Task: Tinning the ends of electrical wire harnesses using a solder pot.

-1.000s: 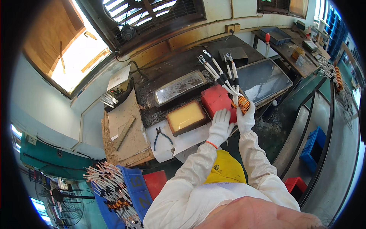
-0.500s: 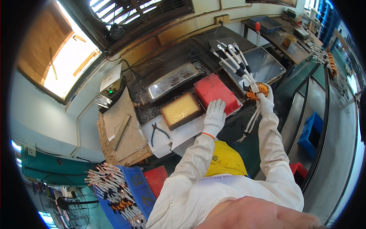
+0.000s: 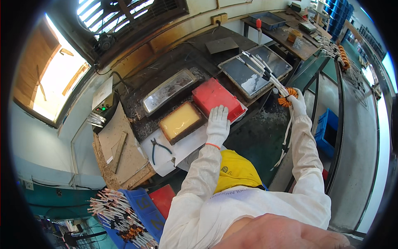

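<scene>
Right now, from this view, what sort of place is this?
Probably a small factory workshop for electrical parts: a wire coil with white leads in the gloved right hand, a blue bin packed with white wires, and pliers lying beside a tray of yellowish stuff.

From where I stand, the left hand (image 3: 218, 124) lies palm down, fingers (image 3: 217, 113) straight and nearly together, the left forearm (image 3: 204, 164) slanting forward. Well apart, the right hand (image 3: 299, 106) curls in a grip, the right forearm (image 3: 304, 145) outstretched.
</scene>
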`<state>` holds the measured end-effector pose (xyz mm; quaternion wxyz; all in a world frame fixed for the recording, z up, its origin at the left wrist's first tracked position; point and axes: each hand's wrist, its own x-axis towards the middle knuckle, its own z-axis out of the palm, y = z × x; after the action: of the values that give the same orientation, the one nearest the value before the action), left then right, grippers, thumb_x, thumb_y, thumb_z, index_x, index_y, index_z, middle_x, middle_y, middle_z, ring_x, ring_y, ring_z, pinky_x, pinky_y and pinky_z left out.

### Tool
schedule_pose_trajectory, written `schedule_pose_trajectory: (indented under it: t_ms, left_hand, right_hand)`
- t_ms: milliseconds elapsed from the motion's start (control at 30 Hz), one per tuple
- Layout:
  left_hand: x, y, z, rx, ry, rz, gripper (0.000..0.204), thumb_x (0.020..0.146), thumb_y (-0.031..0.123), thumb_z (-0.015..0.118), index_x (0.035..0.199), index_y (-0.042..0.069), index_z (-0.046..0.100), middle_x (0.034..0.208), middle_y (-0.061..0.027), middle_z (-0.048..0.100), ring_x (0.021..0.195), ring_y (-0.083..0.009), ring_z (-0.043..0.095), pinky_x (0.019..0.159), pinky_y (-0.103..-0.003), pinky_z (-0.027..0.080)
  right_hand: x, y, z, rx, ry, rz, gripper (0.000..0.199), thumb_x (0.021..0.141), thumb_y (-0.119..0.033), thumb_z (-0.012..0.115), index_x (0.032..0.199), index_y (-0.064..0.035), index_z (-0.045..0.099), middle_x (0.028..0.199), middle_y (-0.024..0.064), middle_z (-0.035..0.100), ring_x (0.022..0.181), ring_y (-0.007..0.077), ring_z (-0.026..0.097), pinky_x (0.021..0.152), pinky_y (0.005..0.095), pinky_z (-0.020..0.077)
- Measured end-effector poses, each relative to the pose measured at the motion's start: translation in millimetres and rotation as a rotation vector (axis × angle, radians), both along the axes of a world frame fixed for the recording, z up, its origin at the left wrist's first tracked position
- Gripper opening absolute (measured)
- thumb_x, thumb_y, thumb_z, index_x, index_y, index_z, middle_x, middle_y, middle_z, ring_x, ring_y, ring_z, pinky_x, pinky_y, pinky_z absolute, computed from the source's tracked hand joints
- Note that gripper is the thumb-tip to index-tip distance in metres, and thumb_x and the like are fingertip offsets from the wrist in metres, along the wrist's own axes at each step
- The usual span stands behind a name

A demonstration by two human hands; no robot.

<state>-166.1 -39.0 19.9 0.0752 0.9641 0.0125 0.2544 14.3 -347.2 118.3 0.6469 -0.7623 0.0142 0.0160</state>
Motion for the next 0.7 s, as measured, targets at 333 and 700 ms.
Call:
schedule_pose_trajectory:
  t_ms: [333,700]
  left_hand:
    - [0,1,0,-0.006,-0.003,-0.010,0.057,0.088,0.029,0.056,0.139,0.004,0.045,0.144,-0.0168,0.045,0.134,-0.0343,0.039,0.118,-0.047,0.023]
    - [-1,3,-1,-0.014,0.017,-0.005,0.057,0.089,0.029,0.055,0.140,0.005,0.044,0.145,-0.0164,0.044,0.135,-0.0342,0.039,0.118,-0.048,0.023]
  right_hand:
    - [52,-13,12,-0.871,-0.215,0.036,0.061,0.075,-0.033,0.065,0.129,-0.0070,0.055,0.120,0.0218,0.064,0.110,0.0388,0.062,0.094,0.0401,0.0476]
    - [80,16,37,-1.098,-0.101,0.122,0.056,0.077,-0.031,0.062,0.126,-0.0061,0.056,0.117,0.0209,0.066,0.109,0.0355,0.063,0.090,0.0387,0.0490]
